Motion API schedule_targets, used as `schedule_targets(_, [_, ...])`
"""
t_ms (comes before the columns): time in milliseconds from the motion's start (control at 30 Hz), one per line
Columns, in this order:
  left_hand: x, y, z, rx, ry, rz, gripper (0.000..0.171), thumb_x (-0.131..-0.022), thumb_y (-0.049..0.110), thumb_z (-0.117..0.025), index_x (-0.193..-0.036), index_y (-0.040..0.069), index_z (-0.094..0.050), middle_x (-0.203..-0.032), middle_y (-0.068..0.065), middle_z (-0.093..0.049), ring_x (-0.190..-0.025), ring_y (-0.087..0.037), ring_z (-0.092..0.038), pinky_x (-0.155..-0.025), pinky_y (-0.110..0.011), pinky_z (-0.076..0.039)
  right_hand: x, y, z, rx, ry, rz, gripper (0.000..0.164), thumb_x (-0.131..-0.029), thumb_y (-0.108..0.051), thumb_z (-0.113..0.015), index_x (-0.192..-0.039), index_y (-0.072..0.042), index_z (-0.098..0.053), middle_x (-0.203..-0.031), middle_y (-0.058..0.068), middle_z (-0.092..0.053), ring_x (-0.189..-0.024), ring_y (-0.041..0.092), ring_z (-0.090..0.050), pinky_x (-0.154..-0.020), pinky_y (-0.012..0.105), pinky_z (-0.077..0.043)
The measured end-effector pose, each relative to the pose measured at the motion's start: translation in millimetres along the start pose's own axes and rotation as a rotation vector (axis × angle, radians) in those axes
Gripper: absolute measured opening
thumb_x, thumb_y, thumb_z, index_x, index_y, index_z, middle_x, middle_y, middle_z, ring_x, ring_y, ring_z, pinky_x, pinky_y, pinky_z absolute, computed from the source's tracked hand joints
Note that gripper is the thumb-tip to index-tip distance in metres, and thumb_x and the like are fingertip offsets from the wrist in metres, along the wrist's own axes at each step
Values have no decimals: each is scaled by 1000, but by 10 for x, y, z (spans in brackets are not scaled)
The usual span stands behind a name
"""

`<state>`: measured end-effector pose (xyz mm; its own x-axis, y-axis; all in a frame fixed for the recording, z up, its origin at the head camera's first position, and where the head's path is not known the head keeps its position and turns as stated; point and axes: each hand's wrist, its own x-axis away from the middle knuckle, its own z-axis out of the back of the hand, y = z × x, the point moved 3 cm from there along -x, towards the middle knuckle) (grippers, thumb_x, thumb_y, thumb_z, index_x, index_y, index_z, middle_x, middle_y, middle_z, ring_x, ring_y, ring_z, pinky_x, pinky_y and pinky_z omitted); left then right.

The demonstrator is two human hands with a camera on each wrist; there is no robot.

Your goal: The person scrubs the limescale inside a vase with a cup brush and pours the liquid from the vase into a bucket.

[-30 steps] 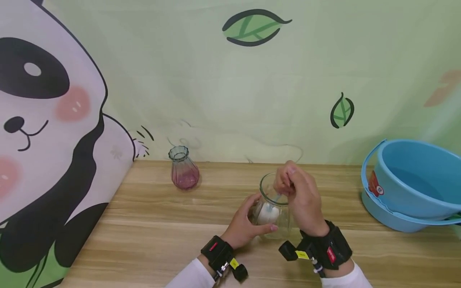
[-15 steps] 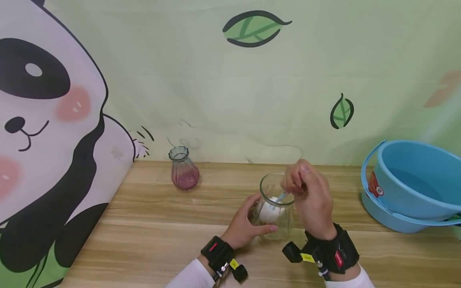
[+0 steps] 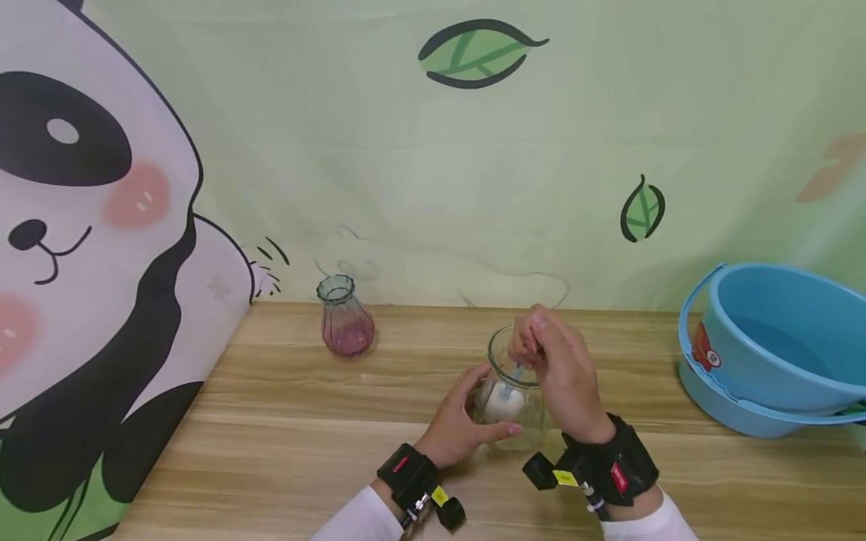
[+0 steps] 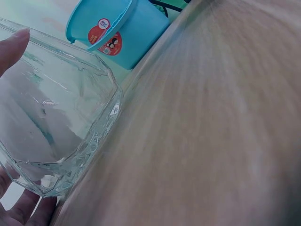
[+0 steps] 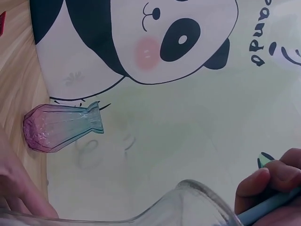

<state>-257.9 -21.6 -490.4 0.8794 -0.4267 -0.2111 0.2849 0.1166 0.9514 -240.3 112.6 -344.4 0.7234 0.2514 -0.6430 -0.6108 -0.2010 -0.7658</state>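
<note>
A clear glass vase (image 3: 531,422) with a thick rim stands tilted on the wooden table. My left hand (image 3: 460,424) grips its body from the left, thumb on the near side and fingers around the far side. Inside the vase is the white sponge head (image 3: 504,403) of a bottle brush, seen through the glass. Above the rim, my right hand (image 3: 567,372) holds the brush by its pale blue handle (image 5: 270,207), fingers curled round it. In the left wrist view the white head shows blurrily through the glass wall (image 4: 70,103).
A small ribbed vase (image 3: 347,323), pink below and blue-green above, stands at the back left. Nested blue buckets (image 3: 758,409) stand at the right end of the table (image 3: 271,451). Behind hangs a green cloth (image 3: 379,165) printed with a panda and leaves.
The right hand rose to the right, drawing the brush head up in the vase, then came back left and down, lowering it again. The left hand and the vase stayed put.
</note>
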Motion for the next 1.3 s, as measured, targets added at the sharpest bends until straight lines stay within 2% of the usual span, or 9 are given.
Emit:
schedule_targets(400, [-1, 14, 4, -3, 3, 26, 83, -75, 30, -83, -145, 23, -39, -135, 4, -45, -115, -17, -44, -91, -50, -40, 2, 35, -2, 209, -23, -101, 35, -107, -13, -23, -76, -3, -37, -67, 8, -33, -62, 24, -38, -55, 33, -33])
schedule_targets(500, [0, 19, 9, -3, 1, 28, 83, -76, 30, -83, -145, 23, -39, -135, 4, -45, -114, -17, -45, -90, -49, -41, 1, 39, 1, 190, -23, -107, 36, -107, -13, -22, -75, -3, -35, -66, 8, -31, -60, 24, -36, -55, 33, -31])
schedule_targets(633, [13, 26, 12, -5, -1, 44, 83, -76, 31, -82, -146, 22, -38, -135, 4, -45, -115, -17, -45, -91, -48, -41, 6, 37, 2, 101, -7, -102, 35, -106, -11, -21, -74, -2, -32, -66, 8, -27, -59, 24, -31, -55, 35, -27])
schedule_targets(733, [21, 22, 12, -5, -2, 57, 84, -77, 33, -82, -146, 22, -37, -135, 5, -45, -117, -15, -44, -93, -48, -40, 12, 20, 7, 46, 17, -75, 34, -106, -9, -20, -74, -1, -30, -66, 7, -26, -58, 25, -29, -55, 36, -25])
schedule_targets(833, [17, -2, 6, -4, 0, 50, 84, -76, 34, -82, -146, 23, -38, -136, 5, -44, -119, -14, -42, -95, -50, -38, 14, -16, 17, 37, 44, -27, 33, -105, -6, -20, -74, 0, -30, -66, 6, -27, -57, 25, -29, -54, 38, -25])
schedule_targets(933, [-6, -90, -12, -6, 7, 39, 85, -75, 37, -83, -146, 25, -38, -137, 7, -44, -121, -13, -40, -98, -53, -36, 7, -59, 28, 20, 68, 22, 33, -104, -4, -19, -74, 2, -29, -65, 5, -27, -56, 22, -29, -53, 38, -24])
schedule_targets(1100, [-53, -307, -45, -30, 21, 34, 86, -73, 41, -83, -145, 34, -37, -139, 13, -42, -124, -11, -37, -102, -53, -33, -5, -142, 51, -33, 111, 108, 32, -103, -1, -18, -72, 2, -28, -64, 4, -27, -56, 19, -29, -53, 36, -23])
schedule_targets(1300, [-59, -333, -45, -33, 26, 33, 83, -73, 41, -84, -141, 45, -37, -137, 14, -43, -122, -11, -39, -101, -53, -34, -6, -239, 67, -93, 122, 195, 32, -102, -2, -18, -72, 2, -27, -64, 3, -27, -56, 18, -29, -53, 35, -22])
